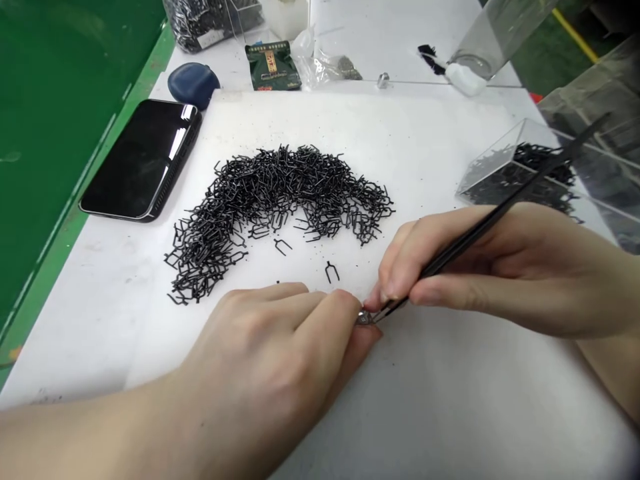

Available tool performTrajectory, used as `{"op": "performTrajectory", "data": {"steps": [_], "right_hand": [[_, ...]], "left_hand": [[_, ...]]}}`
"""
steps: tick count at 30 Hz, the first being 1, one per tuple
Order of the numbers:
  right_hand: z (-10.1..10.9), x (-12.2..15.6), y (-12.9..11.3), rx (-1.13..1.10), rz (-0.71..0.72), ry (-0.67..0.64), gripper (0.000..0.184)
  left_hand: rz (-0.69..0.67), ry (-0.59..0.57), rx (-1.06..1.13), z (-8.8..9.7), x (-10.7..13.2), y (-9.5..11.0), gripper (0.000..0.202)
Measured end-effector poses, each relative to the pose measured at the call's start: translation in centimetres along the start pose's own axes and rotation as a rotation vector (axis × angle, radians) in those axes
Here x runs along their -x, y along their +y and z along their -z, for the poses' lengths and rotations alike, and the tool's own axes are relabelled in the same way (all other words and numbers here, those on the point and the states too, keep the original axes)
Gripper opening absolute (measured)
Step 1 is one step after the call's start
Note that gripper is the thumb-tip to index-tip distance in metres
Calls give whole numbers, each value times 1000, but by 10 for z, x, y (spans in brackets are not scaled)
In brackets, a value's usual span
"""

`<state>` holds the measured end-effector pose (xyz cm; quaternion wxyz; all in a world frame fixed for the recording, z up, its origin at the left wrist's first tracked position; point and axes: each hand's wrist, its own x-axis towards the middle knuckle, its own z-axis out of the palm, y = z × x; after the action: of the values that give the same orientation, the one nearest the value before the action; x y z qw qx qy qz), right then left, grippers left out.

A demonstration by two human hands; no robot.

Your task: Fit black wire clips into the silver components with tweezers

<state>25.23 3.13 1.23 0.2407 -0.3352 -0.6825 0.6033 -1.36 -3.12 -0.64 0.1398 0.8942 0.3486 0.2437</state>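
Tweezers [480, 223] lie along the fingers of the right hand [500, 273], at the right of the frame, their black shank running past the knuckles toward the upper right. That hand's grip is closed firmly on them, thumb and fingers pinching near the tips. The tips meet a small silver part [365, 319] at lower centre, which the left hand [260, 353] holds between its fingertips. That grip is nearly shut, with only the bright end of the part showing, so its exact shape is hidden.

Just above both hands, a heap of black wire forks [280, 193] spreads in an arc across a white sheet [440, 147] on the worktop [380, 40], and two loose forks [330, 271] lie apart from it, inside the curve. To the upper right of the hands sits a clear acrylic box [505, 163] holding more black pieces. A black smartphone [140, 160] lies face up at left, with a dark blue case [193, 85] beside its top end. Along the upper edge are a green foil packet [273, 67], a clear plastic bag [210, 20] of black pieces and a clear container [495, 40].
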Motion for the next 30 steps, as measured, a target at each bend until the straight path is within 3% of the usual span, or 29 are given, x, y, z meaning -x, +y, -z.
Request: {"op": "performTrajectory", "data": {"steps": [4,14,24,30], "right_hand": [[-1,0,1,47,25,-42,8],[-3,0,5,18,-32,-3,6],[8,4,9,38,-7,-72,27],[9,6,10,62,20,-75,29]], "left_hand": [[-5,-21,-17,3,1,1,40],[-20,-35,-45,1,-4,2,44],[-38,-40,-75,2,-3,4,40],[-31,-34,-70,3,-1,3,37]]}}
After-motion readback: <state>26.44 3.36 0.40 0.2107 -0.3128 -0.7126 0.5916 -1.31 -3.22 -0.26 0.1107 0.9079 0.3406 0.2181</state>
